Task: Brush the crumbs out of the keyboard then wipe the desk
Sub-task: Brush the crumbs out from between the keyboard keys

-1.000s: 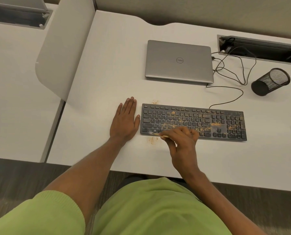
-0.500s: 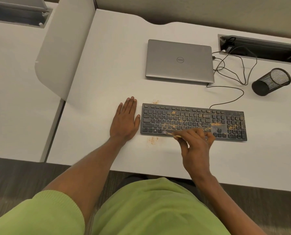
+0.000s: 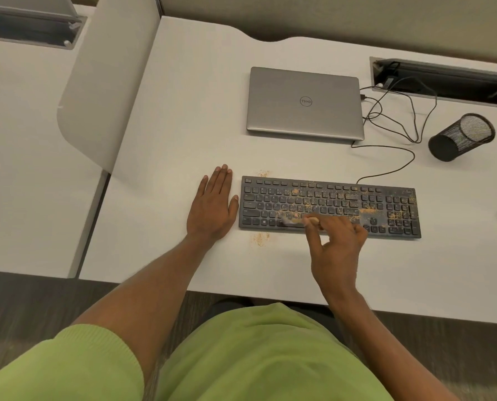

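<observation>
Location: an office, open-plan type. I sit at a long white worktop [image 3: 183, 111] that butts against a neighbouring worktop [image 3: 18, 169] of the same make, the two separated by a pale rounded divider panel [image 3: 108, 82]. Each has a recessed metal cable trough at its far edge: one ahead on my right [image 3: 444, 79], one on the far left [image 3: 30, 27]. Cables [image 3: 371, 114] run from the right-hand trough to a closed silver laptop [image 3: 305, 102]. A full-size black keyboard [image 3: 328, 198] lies nearer me, and a black mesh pen cup [image 3: 461, 137] lies tipped over on its side. Behind the worktop stands a beige partition wall [image 3: 328, 15]. The floor [image 3: 24, 299] appears to be grey-brown commercial carpet.
</observation>
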Tool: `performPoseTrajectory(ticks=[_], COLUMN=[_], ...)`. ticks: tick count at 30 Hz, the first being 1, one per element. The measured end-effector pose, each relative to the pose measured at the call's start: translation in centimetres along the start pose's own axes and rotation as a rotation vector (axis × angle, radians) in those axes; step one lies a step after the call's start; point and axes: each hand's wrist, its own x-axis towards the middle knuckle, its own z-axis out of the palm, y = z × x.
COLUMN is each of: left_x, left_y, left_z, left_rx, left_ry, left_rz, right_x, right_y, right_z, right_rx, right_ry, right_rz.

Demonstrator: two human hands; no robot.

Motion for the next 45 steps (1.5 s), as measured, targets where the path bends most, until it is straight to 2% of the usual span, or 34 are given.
performPoseTrajectory(ticks=[4,8,14,22,31,37,45], left_x=[0.0,0.0,0.0,0.0,0.0,0.0,0.1], left_y=[0.1,0.0,0.0,0.0,-0.1,0.0,-0.1], left_z=[0.0,0.0,0.1,0.1,0.1,0.1,0.1], left_rx=[0.001,0.004,0.000,-0.007,-0.009,-0.010,-0.009], left_ry=[-0.004,-0.003,0.001,0.000,0.005,0.010,0.013], left_rz=[-0.003,0.001,0.002,0.002,0.004,0.010,0.011], right_x=[1.2,1.8,0.5,1.2,-1.2,-0.4,-0.4], right_y=[-1.1,-1.4,-1.1,-1.6,-0.7,-0.8,-0.3], right_z=[1.2,2.3,2.3,2.4,1.7,1.7,1.0], right_rx=[0.130,0.099,0.045,0.096,-0.005,-0.022,-0.012], right_ry=[0.085,0.094,0.028,0.083,0.003,0.079,0.035], right_rz=[0.102,0.133,0.091,0.079,-0.035,-0.084,-0.095])
